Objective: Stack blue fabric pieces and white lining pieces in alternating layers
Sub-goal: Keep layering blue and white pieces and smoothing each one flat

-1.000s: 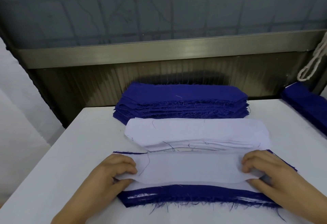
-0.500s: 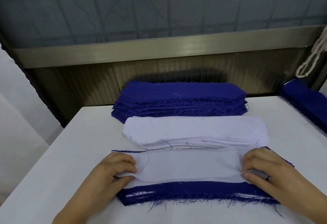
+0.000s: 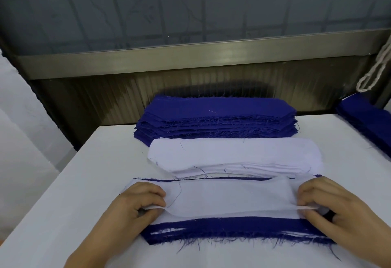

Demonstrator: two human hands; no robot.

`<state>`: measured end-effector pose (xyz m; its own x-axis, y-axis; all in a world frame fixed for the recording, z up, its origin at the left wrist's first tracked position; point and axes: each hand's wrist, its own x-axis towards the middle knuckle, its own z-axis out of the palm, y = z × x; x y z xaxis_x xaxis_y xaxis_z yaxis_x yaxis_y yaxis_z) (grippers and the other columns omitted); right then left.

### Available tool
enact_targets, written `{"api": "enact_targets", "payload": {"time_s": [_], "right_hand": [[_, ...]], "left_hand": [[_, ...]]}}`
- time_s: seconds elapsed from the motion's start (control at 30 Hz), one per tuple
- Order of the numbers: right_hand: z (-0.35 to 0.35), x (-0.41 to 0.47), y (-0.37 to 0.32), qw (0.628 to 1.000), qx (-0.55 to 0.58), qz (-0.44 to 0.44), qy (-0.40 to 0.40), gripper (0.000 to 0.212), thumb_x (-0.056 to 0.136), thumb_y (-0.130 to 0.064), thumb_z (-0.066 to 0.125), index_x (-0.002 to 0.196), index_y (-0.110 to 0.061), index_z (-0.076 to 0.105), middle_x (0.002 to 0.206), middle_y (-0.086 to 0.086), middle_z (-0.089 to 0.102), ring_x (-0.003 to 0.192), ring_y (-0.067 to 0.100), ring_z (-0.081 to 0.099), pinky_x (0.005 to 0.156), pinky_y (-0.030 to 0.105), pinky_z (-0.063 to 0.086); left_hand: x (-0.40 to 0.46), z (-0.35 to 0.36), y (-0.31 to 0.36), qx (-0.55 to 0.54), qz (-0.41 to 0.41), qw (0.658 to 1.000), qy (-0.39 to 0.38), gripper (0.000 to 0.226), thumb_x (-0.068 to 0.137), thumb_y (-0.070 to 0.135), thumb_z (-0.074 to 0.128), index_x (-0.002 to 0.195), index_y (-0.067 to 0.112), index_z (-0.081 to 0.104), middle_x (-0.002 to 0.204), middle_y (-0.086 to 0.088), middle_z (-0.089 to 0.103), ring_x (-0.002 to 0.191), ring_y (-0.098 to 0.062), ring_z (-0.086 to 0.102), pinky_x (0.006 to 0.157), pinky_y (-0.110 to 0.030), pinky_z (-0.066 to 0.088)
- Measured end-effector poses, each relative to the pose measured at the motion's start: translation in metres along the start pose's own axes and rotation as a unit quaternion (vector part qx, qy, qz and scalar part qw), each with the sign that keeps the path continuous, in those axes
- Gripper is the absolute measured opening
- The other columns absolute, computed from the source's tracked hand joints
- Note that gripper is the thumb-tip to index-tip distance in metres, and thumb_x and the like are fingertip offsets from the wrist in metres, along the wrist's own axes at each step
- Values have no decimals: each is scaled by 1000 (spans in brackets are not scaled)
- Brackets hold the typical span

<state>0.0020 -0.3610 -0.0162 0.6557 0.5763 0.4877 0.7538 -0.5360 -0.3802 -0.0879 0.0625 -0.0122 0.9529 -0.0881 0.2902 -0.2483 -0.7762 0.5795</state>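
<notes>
A white lining piece [image 3: 230, 200] lies across the near stack of alternating layers [image 3: 232, 230], whose blue frayed front edge shows below it. My left hand [image 3: 135, 206] pinches the lining's left end and my right hand [image 3: 330, 206] pinches its right end, thumbs under the near edge. Behind it sits a pile of white lining pieces [image 3: 237, 153]. Further back stands a thick pile of blue fabric pieces [image 3: 218, 117].
The white table [image 3: 84, 183] ends at a dark ribbed wall with a metal ledge [image 3: 190, 58]. More blue fabric [image 3: 366, 117] lies at the far right edge. A white cord [image 3: 374, 68] hangs at the upper right.
Both hands have slid the white lining piece a little further back over the blue layer, so more of the blue front edge shows.
</notes>
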Motion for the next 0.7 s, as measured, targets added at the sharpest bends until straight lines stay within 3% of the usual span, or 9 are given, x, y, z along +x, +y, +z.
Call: {"api": "enact_targets", "payload": {"time_s": [0.2, 0.33, 0.43, 0.53, 0.6, 0.7], "right_hand": [[1, 1, -4, 1000, -19, 5, -22, 16, 88, -52, 58, 92, -38, 63, 106, -23, 58, 99, 4, 59, 83, 13, 41], [-4, 2, -6, 999, -22, 21, -33, 28, 94, -56, 47, 80, -37, 61, 92, -22, 56, 83, 3, 58, 73, 15, 42], [-3, 3, -7, 999, -30, 35, -5, 40, 97, -56, 41, 71, -30, 57, 78, -18, 52, 72, 4, 54, 64, 20, 43], [0, 12, -16, 998, -43, 43, 0, 30, 94, -47, 45, 92, -29, 69, 102, -23, 59, 94, 2, 58, 84, 20, 44], [5, 18, -22, 997, -69, 33, -22, 37, 93, -46, 44, 109, -27, 70, 121, -17, 60, 112, 0, 53, 97, 16, 37], [7, 15, -25, 995, -85, 15, -45, 49, 98, -53, 32, 104, -27, 74, 119, -14, 64, 109, -3, 53, 95, 13, 37]], "left_hand": [[-1, 0, -3, 1, -1, 1000, -2, 42, 73, 1, 76, 79, 42, 69, 105, 21, 63, 96, -2, 60, 58, -6, 43], [-2, -3, 1, 1, 7, 1000, -3, 5, 72, 40, 69, 77, 42, 68, 105, 21, 64, 101, -3, 60, 72, -12, 46], [-1, -4, 2, 11, 15, 1000, 3, 19, 75, 55, 62, 75, 38, 70, 104, 21, 64, 103, -3, 59, 81, -12, 44], [0, -3, 8, -8, 6, 1000, 6, 18, 81, 50, 60, 79, 36, 72, 104, 22, 64, 104, -2, 58, 85, -11, 42], [1, -1, 6, 2, 0, 1000, -1, 5, 83, 35, 69, 85, 35, 74, 110, 26, 62, 108, 1, 56, 88, -7, 39], [-2, -1, 4, 11, -22, 1000, -15, 16, 78, 25, 78, 88, 37, 74, 115, 31, 59, 109, 5, 55, 90, -5, 37]]}}
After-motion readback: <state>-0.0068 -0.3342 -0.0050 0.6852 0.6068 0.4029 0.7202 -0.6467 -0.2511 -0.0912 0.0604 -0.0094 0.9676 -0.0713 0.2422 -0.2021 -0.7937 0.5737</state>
